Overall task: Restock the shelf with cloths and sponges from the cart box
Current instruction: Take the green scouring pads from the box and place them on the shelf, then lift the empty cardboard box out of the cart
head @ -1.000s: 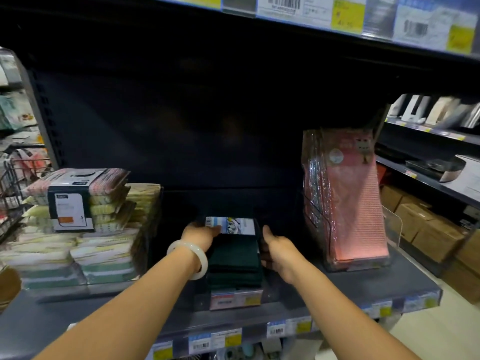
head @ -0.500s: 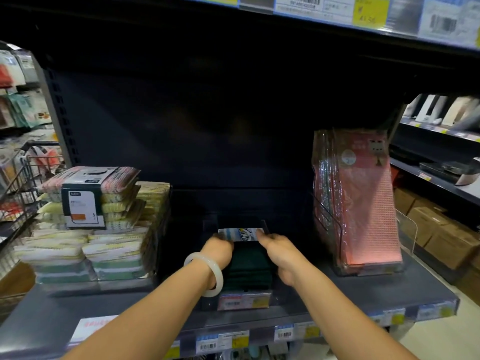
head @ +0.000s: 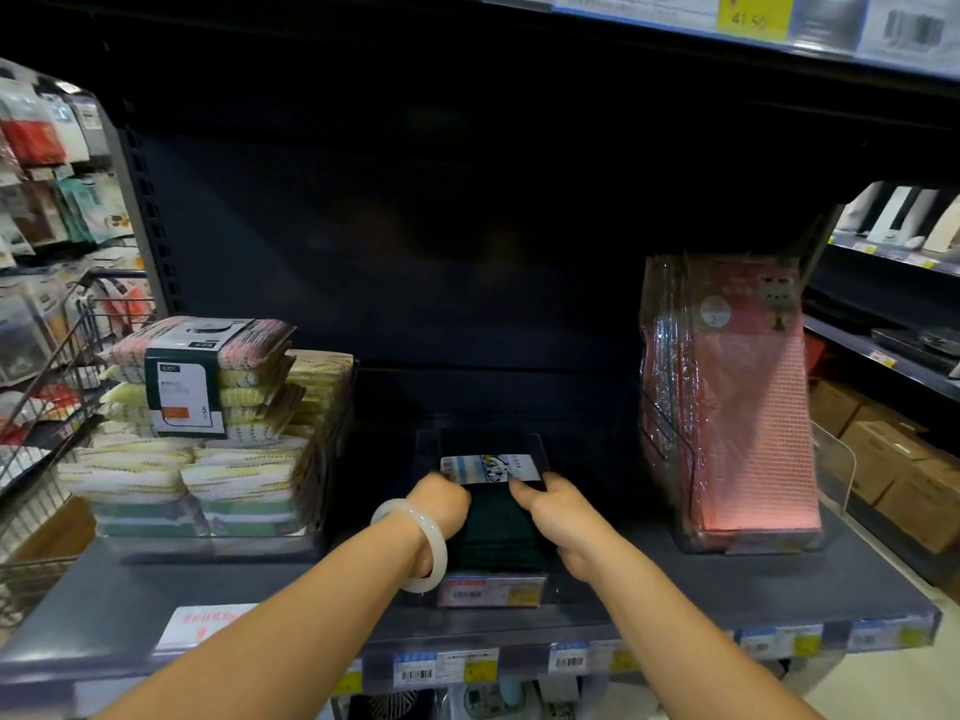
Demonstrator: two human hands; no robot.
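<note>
A stack of dark green scouring cloths (head: 498, 532) with a white and blue label lies flat in the middle of the grey shelf (head: 727, 584), inside a clear tray. My left hand (head: 441, 504), with a pale bangle on the wrist, grips the stack's left side. My right hand (head: 553, 504) grips its right side, thumb near the label. Both sets of fingers are curled around the pack's edges.
Piles of yellow and green sponge packs (head: 208, 449) fill the shelf's left part. Pink cloth packs (head: 737, 407) stand upright in a clear holder on the right. A wire cart (head: 47, 387) is at far left, cardboard boxes (head: 893, 459) low on the right. Price tags line the shelf edge.
Both hands stayed on the green stack and slid closer together near its label. The view shifted slightly left and nearer to the shelf.
</note>
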